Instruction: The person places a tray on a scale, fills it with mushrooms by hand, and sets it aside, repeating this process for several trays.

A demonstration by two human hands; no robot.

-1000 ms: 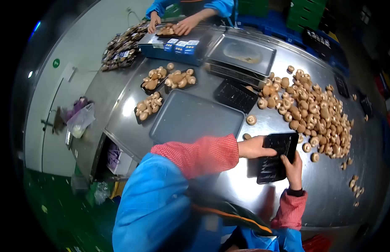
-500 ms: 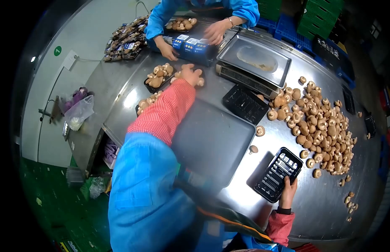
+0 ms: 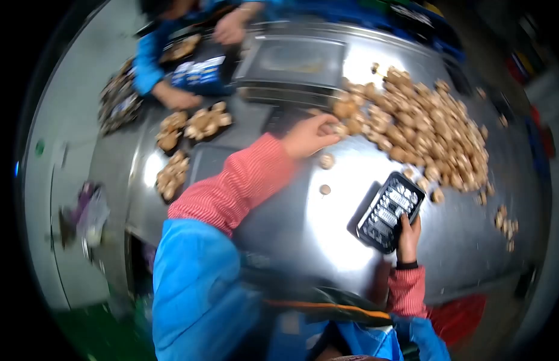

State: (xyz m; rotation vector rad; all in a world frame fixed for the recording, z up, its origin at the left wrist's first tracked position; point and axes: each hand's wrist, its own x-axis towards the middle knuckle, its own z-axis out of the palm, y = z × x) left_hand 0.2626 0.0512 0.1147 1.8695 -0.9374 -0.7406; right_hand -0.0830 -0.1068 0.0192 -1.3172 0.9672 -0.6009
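Note:
My left hand [image 3: 309,137] reaches to the near-left edge of the mushroom pile [image 3: 423,123]. Its thumb and fingers close around one mushroom [image 3: 339,129], though the view is blurred. Held in my right hand [image 3: 409,239] is a black plastic tray [image 3: 390,212] with nothing in it, tilted above the steel table [image 3: 327,240]. My thumb lies over the tray's inner side. Part of another black tray [image 3: 282,119] shows behind my left wrist. Two loose mushrooms, one of them a brown-capped mushroom [image 3: 325,189], lie between my hands.
Filled mushroom trays [image 3: 208,122] stand at the left. A metal scale [image 3: 291,66] sits at the back. Across the table, a co-worker's hand [image 3: 177,97] is beside a blue-labelled pack [image 3: 198,73]. Packed bags [image 3: 120,99] are heaped at the far left.
My left hand has left the filled tray at the back and moved right to the pile. My right hand still holds the black tray. The camera view has turned.

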